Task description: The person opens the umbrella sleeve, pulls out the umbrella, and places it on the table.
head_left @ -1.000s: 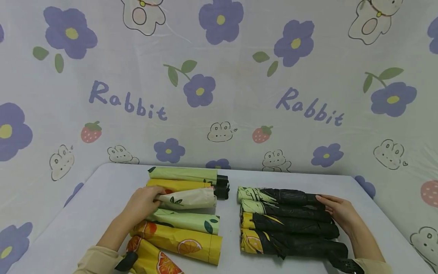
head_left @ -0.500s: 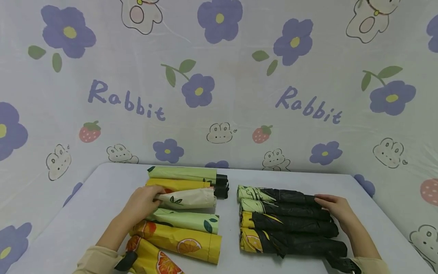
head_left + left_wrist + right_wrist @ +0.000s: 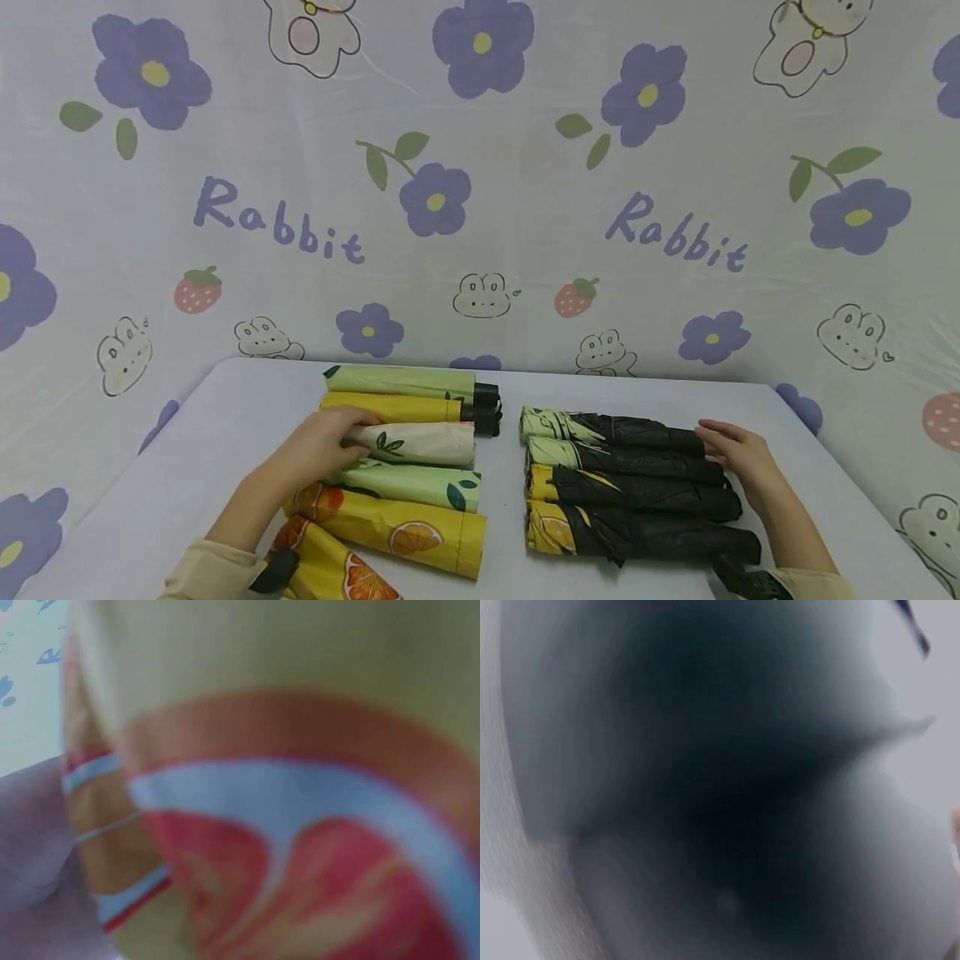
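In the head view, my left hand (image 3: 326,442) holds the left end of a cream umbrella cover (image 3: 427,443) with leaf print, fingers behind it and thumb in front. Just below it lies a green cover (image 3: 412,482). Nearer me lie two yellow orange-print covers (image 3: 405,532); this print fills the left wrist view as blurred fabric (image 3: 300,727). My right hand (image 3: 742,458) has its fingers extended at the right end of the farthest black folded umbrella (image 3: 637,431); whether they touch is unclear. Dark blurred fabric (image 3: 705,787) fills the right wrist view.
Behind the cream cover lie a pale green umbrella (image 3: 405,382) and a yellow umbrella (image 3: 397,407), black handles to the right. Several black umbrellas (image 3: 660,498) lie in a row on the white table (image 3: 225,417). A printed curtain (image 3: 480,233) hangs behind.
The cream cover has come down flatter, and my left hand has shifted slightly right, its fingers spread across the cover's end. My right fingertips have lifted a little off the black umbrella's end.
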Motion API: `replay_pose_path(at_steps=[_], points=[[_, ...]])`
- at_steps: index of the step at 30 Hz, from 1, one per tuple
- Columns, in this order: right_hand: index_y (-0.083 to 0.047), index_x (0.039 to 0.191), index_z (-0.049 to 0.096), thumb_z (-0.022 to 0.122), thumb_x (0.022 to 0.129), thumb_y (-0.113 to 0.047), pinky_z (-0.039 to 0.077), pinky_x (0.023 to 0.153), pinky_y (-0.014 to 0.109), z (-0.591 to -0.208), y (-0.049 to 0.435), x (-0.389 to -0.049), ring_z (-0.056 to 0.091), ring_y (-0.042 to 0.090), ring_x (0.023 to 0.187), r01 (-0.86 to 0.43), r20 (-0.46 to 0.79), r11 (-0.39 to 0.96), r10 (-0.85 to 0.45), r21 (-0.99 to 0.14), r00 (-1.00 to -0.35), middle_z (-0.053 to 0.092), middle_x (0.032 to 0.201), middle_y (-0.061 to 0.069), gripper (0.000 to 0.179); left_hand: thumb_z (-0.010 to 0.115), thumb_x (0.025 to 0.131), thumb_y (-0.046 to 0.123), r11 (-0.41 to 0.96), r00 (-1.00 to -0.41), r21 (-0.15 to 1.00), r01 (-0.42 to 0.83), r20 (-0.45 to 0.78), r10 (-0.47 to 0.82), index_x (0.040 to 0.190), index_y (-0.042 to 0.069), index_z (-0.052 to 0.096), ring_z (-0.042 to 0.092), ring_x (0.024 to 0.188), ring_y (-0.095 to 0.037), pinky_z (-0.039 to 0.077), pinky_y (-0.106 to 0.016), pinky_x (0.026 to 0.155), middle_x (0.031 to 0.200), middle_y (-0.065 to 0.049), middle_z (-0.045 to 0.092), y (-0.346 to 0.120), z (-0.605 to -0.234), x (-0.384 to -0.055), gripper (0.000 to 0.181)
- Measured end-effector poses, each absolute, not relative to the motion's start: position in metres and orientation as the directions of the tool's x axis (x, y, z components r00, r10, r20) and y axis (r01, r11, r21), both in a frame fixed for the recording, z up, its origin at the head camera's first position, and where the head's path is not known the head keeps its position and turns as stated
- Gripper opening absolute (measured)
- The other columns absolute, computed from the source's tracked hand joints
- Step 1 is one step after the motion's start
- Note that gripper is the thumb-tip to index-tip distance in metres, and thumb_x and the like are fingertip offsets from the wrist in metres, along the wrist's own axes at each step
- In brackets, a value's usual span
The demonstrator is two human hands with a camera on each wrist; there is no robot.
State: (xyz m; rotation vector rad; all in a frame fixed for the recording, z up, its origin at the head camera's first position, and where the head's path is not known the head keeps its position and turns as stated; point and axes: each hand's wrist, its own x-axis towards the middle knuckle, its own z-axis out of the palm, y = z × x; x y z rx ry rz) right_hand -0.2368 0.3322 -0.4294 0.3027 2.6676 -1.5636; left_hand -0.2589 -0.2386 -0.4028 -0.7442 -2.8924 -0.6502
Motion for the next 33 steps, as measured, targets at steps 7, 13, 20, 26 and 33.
replay_pose_path(at_steps=[7,13,20,26,33], points=[[0.005,0.149,0.03,0.043,0.102,-0.043,0.045,0.106,0.035,-0.422,0.32,-0.236,0.053,0.023,0.124,0.199,-0.107,0.498,0.208,-0.844,-0.972,0.034,0.152,0.029,0.069,0.078,0.083,0.024,0.716,-0.828,0.454,0.53,0.097,0.552,0.127,0.012,0.061,0.055,0.123,-0.032,0.047,-0.052,0.1,0.129,-0.006,0.063,-0.23,-0.37,-0.237,0.048],[0.003,0.151,0.028,0.046,0.101,-0.043,0.02,0.118,0.06,-0.411,0.305,-0.237,0.021,0.045,0.146,0.18,-0.09,0.454,0.214,-0.873,-0.973,0.028,0.153,0.031,0.069,0.077,0.082,0.039,0.596,-0.698,0.567,0.569,-0.05,0.714,0.125,0.024,0.061,0.053,0.125,-0.024,0.046,-0.048,0.102,0.129,0.004,0.059,-0.215,-0.345,-0.204,0.049],[0.0,0.151,0.029,0.047,0.101,-0.044,0.018,0.117,0.063,-0.403,0.294,-0.237,0.021,0.044,0.147,0.161,-0.075,0.424,0.214,-0.891,-0.974,0.028,0.155,0.029,0.069,0.077,0.084,0.027,0.389,-0.444,0.782,0.488,-0.162,0.882,0.122,0.021,0.064,0.062,0.104,-0.007,0.053,-0.025,0.09,0.12,0.003,0.067,-0.217,-0.351,-0.194,0.04],[0.001,0.15,0.031,0.048,0.101,-0.043,0.014,0.117,0.064,-0.402,0.289,-0.238,0.017,0.043,0.148,0.16,-0.08,0.41,0.204,-0.898,-0.976,0.028,0.155,0.028,0.068,0.079,0.081,0.019,0.412,-0.407,0.808,0.421,-0.238,0.882,0.112,0.014,0.07,0.063,0.094,-0.001,0.053,-0.021,0.083,0.108,0.003,0.071,-0.224,-0.366,-0.193,0.032],[0.002,0.15,0.032,0.048,0.101,-0.042,0.017,0.118,0.061,-0.403,0.288,-0.239,0.021,0.041,0.147,0.15,-0.072,0.411,0.199,-0.899,-0.977,0.029,0.155,0.028,0.067,0.078,0.079,0.012,0.507,-0.523,0.677,0.533,-0.206,0.827,0.082,0.022,0.071,0.052,0.066,0.007,0.05,-0.017,0.061,0.076,0.017,0.063,-0.216,-0.373,-0.185,0.012]])
